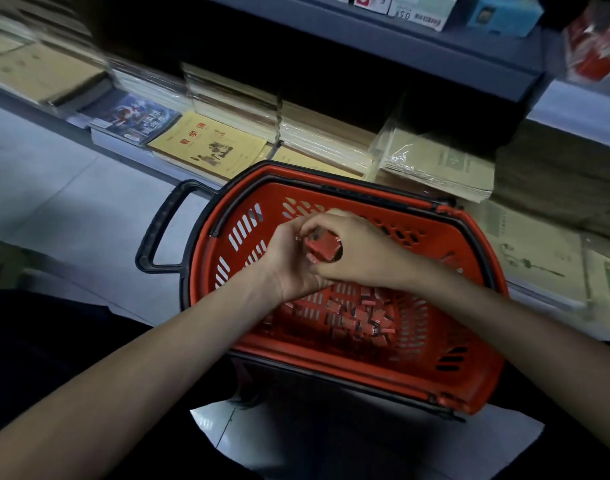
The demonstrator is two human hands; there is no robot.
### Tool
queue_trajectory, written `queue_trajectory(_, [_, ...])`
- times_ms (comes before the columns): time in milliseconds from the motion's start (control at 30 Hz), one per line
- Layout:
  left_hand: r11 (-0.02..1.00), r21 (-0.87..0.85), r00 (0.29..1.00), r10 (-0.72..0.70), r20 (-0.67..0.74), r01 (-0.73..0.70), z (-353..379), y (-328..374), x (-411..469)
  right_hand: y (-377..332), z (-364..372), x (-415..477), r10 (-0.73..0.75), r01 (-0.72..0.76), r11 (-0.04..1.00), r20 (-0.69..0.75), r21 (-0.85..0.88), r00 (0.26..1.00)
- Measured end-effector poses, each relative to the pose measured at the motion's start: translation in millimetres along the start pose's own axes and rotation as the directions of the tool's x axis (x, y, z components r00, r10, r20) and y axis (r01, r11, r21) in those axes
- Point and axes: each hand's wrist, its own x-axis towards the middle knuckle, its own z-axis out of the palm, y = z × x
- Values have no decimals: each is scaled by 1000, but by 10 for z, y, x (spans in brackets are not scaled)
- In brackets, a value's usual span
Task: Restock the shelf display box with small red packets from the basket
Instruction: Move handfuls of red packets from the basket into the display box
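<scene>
Both forearms reach in from the bottom, and the left hand [289,263] and right hand [360,252] meet over the red basket [331,362], fingers curled together around a little bunch of red packets [322,247]. Way more loose packets [362,317] sit piled in the basket's bottom, toward the right. Its black handle [158,230] sticks out left over the floor [54,202], and stacked notebooks [206,143] on the low shelf [37,114] sit right behind it.

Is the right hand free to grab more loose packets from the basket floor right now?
Probably not yet: the right hand and left hand both grip a bundle of packets. The loose packets lie uncovered in the basket below.
</scene>
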Motion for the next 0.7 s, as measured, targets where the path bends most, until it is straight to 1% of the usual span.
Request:
queue_trajectory(67, [1000,-22,1000,-22,-10,22,28,-24,-20,-38,-32,-57,9,-9,1000,22,-4,1000])
queue_trajectory(133, [997,-51,999,-54,-4,53,46,-38,-37,-64,-102,-105,15,-18,998,49,62,999])
queue_trajectory(167, [997,-62,998,-57,-13,56,39,-34,-36,-61,-139,-122,15,-20,991,43,129,999])
queue_trajectory(233, [994,-102,998,-48,-28,45,5,-9,-23,0,-190,-135,39,-26,950,-35,312,999])
queue_trajectory(300, [989,-144,999,-48,-21,44,-45,4,-10,183,-158,-114,128,-49,895,-150,444,980])
queue_trajectory(333, [988,-149,999,-40,-25,36,-78,1,5,328,-109,-94,199,-90,881,-191,465,961])
queue_trajectory(367, [989,-148,999,-24,-37,19,-117,-6,28,511,-31,-75,281,-161,873,-206,460,937])
queue_trajectory(400, [989,-146,999,-13,-47,6,-144,-16,42,701,68,-67,361,-252,864,-187,435,914])
queue_trajectory(433, [990,-144,998,-8,-57,0,-178,-26,71,925,207,-71,438,-363,856,-143,368,888])
queue_trajectory(500, [990,-142,998,-15,-64,6,-218,-43,106,1396,526,-105,572,-565,814,-16,137,820])
queue_trajectory(533, [991,-135,998,-23,-66,14,-228,-49,122,1591,677,-147,618,-619,786,44,4,785])
queue_trajectory(567, [992,-124,997,-30,-67,22,-240,-53,143,1749,819,-200,640,-627,768,103,-131,761])
queue_trajectory(633, [993,-114,997,-49,-54,42,-248,-58,179,1962,1049,-294,635,-553,759,201,-343,746])
queue_trajectory(700, [991,-118,996,-68,-50,62,-243,-57,223,2066,1239,-332,617,-492,764,249,-418,747])
